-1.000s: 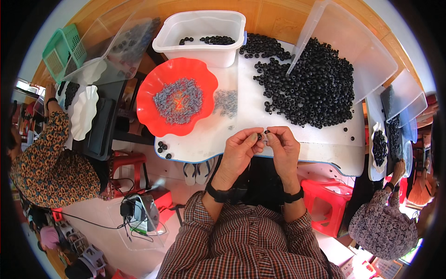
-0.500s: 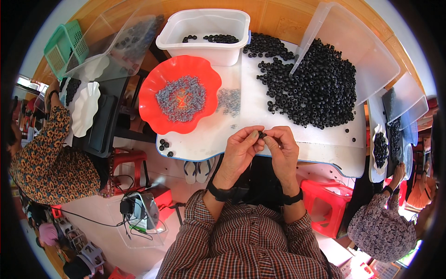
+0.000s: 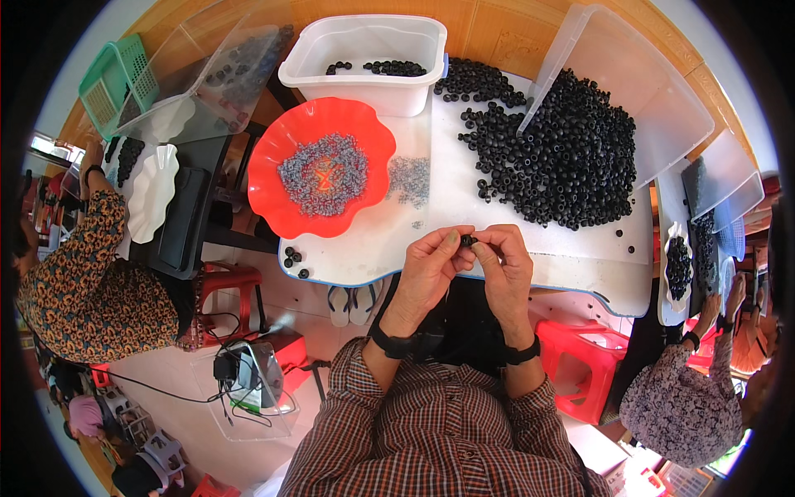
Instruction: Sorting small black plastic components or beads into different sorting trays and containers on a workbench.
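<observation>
Pinching a small black ring (image 3: 466, 240) between the fingertips of both hands, the person is holding it just above the near edge of the white surface (image 3: 530, 219). The left hand (image 3: 431, 267) and right hand (image 3: 503, 263) are meeting fingertip to fingertip, both closed narrowly around the ring, so neither is nearer than the other; its axis is too small to tell. The big heap of black rings (image 3: 563, 157) is lying ahead and to the right, closer to the right hand, while the red dish (image 3: 273, 199) of grey bits is sitting ahead and left.
</observation>
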`<control>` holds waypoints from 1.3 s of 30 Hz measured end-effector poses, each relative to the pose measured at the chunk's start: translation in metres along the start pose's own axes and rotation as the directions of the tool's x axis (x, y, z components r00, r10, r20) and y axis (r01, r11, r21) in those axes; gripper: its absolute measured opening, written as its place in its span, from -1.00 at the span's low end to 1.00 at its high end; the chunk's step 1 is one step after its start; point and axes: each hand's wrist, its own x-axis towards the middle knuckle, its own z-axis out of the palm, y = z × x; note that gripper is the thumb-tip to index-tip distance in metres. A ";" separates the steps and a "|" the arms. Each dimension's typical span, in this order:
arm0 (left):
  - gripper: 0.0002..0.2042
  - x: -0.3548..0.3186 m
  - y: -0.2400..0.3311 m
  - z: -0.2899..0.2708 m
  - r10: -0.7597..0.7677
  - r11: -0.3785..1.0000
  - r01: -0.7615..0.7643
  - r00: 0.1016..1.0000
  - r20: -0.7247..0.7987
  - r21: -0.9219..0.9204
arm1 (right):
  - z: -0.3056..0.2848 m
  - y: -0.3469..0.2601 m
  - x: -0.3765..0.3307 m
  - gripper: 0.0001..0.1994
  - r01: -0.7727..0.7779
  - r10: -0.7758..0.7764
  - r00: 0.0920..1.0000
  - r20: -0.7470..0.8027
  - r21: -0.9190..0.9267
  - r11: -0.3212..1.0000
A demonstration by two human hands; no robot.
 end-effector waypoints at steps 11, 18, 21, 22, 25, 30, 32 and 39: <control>-0.76 0.000 0.000 0.003 0.004 0.996 -0.002 1.000 -0.022 0.087 | 0.000 -0.006 0.002 -0.89 0.106 -0.107 0.994 0.006 -0.148 0.983; -0.77 0.001 0.003 -0.005 -0.018 0.999 0.017 0.999 0.045 0.032 | 0.002 0.002 -0.003 -0.92 -0.053 0.053 0.999 0.003 0.082 0.995; -0.77 0.001 0.006 -0.002 -0.044 0.999 0.044 0.999 0.018 -0.018 | 0.000 -0.002 -0.003 -0.94 -0.140 0.137 0.990 0.029 0.235 0.962; -0.77 0.001 0.006 -0.002 -0.045 0.999 0.045 0.999 0.012 -0.029 | 0.000 -0.003 -0.003 -0.94 -0.140 0.137 0.990 0.031 0.235 0.962; -0.77 0.000 0.006 -0.002 -0.045 0.998 0.045 0.999 0.005 -0.045 | -0.001 -0.005 -0.003 -0.94 -0.137 0.132 0.991 0.036 0.225 0.965; -0.78 0.001 0.006 0.000 -0.041 0.998 0.041 0.999 -0.001 -0.051 | -0.002 -0.009 -0.003 -0.91 -0.116 0.110 0.993 0.038 0.200 0.973; -0.79 0.001 0.005 0.001 -0.034 0.999 0.034 0.999 -0.011 -0.034 | -0.003 -0.009 -0.005 -0.91 -0.107 0.103 0.994 0.035 0.150 0.983; -0.79 0.000 0.002 0.002 -0.003 1.000 0.003 1.000 -0.016 -0.012 | -0.003 -0.011 -0.005 -0.91 -0.082 0.082 0.997 -0.008 0.054 0.995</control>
